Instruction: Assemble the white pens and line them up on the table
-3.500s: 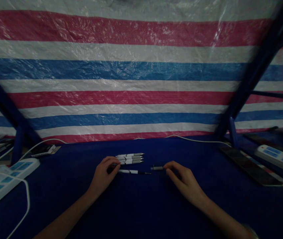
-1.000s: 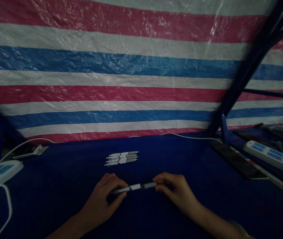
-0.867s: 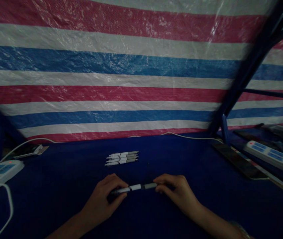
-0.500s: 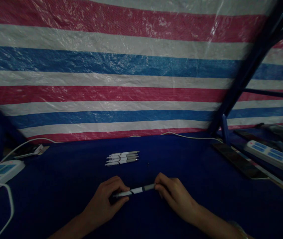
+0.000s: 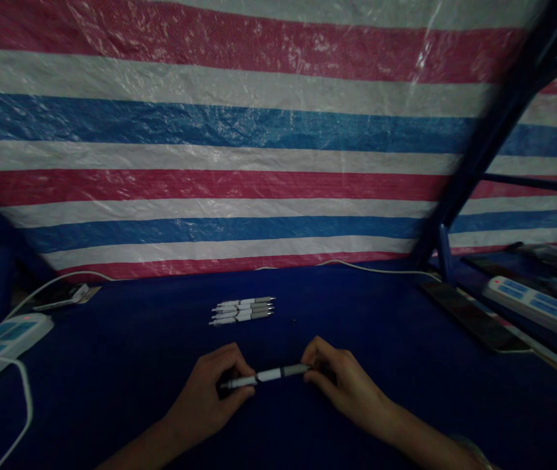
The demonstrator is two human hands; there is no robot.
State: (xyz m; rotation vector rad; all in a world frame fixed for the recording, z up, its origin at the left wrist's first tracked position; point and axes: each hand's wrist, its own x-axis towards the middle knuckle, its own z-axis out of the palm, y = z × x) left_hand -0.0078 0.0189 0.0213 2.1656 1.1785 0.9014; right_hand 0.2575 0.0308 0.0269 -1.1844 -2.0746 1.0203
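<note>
Head view: we are seeing the left hand (image 5: 207,391) and right hand (image 5: 351,385) holding a white-and-grey pen (image 5: 269,375) level, low over the navy tabletop (image 5: 112,391). The fingers (image 5: 317,356) of each hand are closed on one end of the barrel, so the two grips are steadying it from both sides. A row of similar pens (image 5: 242,311) is lying parallel just beyond the hands, set apart from the held one. A white power strip (image 5: 2,343) and another white power strip (image 5: 537,307) are sitting well off to either side.
</note>
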